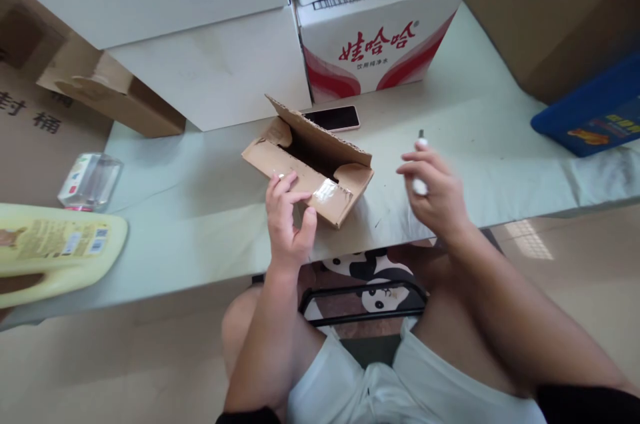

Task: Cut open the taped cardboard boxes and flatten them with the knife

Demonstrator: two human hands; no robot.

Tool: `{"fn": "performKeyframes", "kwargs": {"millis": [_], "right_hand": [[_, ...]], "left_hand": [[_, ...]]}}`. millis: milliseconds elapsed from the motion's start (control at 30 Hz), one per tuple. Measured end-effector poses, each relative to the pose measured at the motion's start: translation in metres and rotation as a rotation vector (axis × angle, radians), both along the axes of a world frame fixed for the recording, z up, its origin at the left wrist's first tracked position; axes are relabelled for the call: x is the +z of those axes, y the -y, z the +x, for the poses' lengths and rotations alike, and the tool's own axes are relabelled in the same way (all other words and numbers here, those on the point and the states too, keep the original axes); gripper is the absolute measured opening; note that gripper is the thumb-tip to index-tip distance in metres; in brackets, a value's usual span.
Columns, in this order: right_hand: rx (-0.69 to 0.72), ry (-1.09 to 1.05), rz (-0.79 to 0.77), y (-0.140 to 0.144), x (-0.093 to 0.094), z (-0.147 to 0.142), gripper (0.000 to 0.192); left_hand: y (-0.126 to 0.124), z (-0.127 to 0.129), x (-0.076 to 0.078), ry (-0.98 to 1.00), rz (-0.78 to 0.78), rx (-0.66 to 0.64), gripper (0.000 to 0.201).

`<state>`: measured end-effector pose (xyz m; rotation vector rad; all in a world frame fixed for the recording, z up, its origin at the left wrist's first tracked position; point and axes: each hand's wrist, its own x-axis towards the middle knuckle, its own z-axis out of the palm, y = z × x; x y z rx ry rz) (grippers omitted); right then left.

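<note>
A small brown cardboard box sits on the pale green cloth, tilted at an angle. Its flap is raised, the dark inside shows through the gap, and clear tape shines on its near panel. My left hand grips the box's near side, with fingers on the panel and the thumb at the front edge. Away from the box, to its right, my right hand is raised and closed around a slim white tool with a dark tip, seemingly a box cutter; the fingers hide most of it.
Behind the box lies a phone, against white cartons and a red-and-white water carton. A clear bottle and a yellow jug lie at left. A blue container and a large brown carton stand at right.
</note>
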<state>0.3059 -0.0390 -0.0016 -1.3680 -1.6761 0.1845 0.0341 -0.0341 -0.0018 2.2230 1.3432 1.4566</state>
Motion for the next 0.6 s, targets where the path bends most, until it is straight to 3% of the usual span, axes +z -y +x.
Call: {"fn": "performKeyframes", "kwargs": {"millis": [100,233,400,533,600], "right_hand": [[0.017,0.279,-0.303,-0.020,-0.026,-0.006,0.020],[-0.032,0.490,-0.596,-0.024,-0.032,-0.021,0.042],[0.024,0.495,-0.641,-0.015,-0.025,-0.044,0.046],[0.269,0.438,-0.627,-0.017,-0.027,-0.067,0.043],[0.420,0.350,-0.590,-0.019,-0.029,-0.078,0.045]], "left_hand": [[-0.001,0.001,0.000,0.025,-0.029,-0.015,0.014],[0.000,-0.004,0.000,0.031,-0.045,-0.032,0.014],[-0.006,-0.042,-0.001,0.216,-0.191,-0.020,0.016],[-0.008,-0.073,-0.003,0.606,-0.337,0.029,0.031],[-0.007,-0.083,-0.006,0.709,-0.398,0.020,0.044]]}}
